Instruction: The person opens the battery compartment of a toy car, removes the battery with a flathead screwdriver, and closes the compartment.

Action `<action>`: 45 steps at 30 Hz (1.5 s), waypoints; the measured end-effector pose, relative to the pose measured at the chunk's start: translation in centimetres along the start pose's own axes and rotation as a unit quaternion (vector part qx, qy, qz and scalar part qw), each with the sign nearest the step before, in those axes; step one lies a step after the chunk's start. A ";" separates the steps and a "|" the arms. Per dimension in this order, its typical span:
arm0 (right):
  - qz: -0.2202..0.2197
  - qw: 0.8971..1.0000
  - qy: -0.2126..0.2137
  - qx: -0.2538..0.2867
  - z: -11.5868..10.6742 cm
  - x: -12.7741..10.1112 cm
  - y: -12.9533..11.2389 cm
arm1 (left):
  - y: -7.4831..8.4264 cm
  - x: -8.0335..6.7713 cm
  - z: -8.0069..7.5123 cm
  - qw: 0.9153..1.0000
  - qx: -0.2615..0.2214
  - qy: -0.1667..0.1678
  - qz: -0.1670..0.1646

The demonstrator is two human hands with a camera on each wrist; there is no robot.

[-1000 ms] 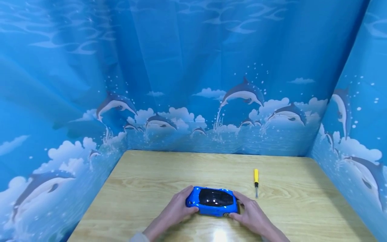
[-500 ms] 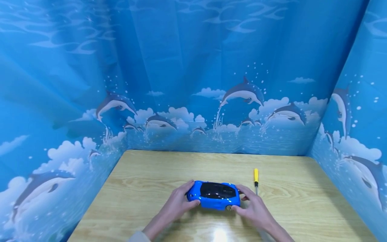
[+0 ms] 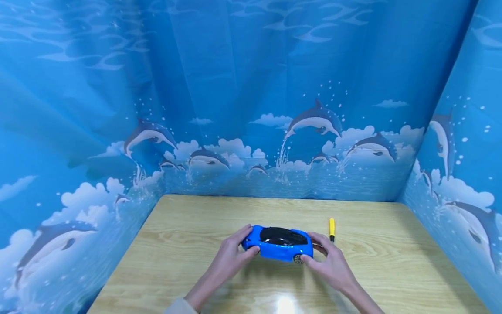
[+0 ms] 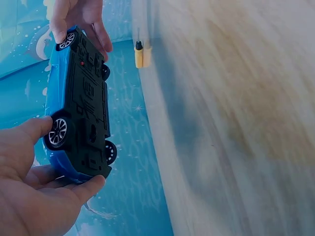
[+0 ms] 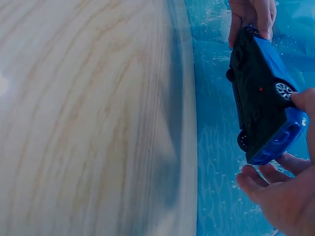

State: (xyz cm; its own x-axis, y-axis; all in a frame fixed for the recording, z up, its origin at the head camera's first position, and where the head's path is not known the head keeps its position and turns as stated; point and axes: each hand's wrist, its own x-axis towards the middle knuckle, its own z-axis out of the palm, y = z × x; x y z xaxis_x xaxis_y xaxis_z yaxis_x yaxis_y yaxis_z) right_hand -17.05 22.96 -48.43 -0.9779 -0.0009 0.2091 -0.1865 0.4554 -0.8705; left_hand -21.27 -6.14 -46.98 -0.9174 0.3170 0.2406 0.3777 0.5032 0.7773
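Note:
A blue toy car (image 3: 279,246) with dark windows hangs a little above the wooden table (image 3: 188,244), held at both ends. My left hand (image 3: 240,245) grips its front, with the thumb on the near side and the fingers behind. My right hand (image 3: 320,252) grips its rear the same way. In the left wrist view the car's black underside (image 4: 83,103) and wheels show, with my left hand (image 4: 34,191) curled round one end and my right hand (image 4: 78,14) at the other. The right wrist view shows the same underside (image 5: 258,93) above my right hand (image 5: 280,191).
A small screwdriver with a yellow handle (image 3: 331,227) lies on the table just behind my right hand, its shaft partly hidden. Blue dolphin-print curtains (image 3: 274,131) close off the table on the left, back and right. The table's bare wood (image 5: 88,123) spreads around the hands.
Both hands have lifted the car off the table and carried it slightly up and away from me. The screwdriver has stayed put, and my right hand now covers its tip.

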 end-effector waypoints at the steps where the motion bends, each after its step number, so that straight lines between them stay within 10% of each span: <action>1: 0.001 1.000 0.000 0.016 0.0 0.1 0.0 | 0.1 0.1 -0.1 1.000 -0.002 0.003 0.003; 45: -0.023 0.991 -0.073 0.112 -2.0 0.7 -0.7 | 1.7 1.4 -1.0 0.998 -0.063 0.019 -0.011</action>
State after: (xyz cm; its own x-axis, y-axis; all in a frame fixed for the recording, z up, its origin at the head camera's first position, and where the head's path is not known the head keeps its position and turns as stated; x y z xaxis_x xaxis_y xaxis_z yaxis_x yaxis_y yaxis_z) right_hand -17.39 24.43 -46.84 -0.9679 -0.1540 0.1986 -0.2320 0.2430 -0.9419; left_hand -22.02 -5.70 -44.77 -0.9301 0.2749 0.2435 0.3414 0.4032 0.8490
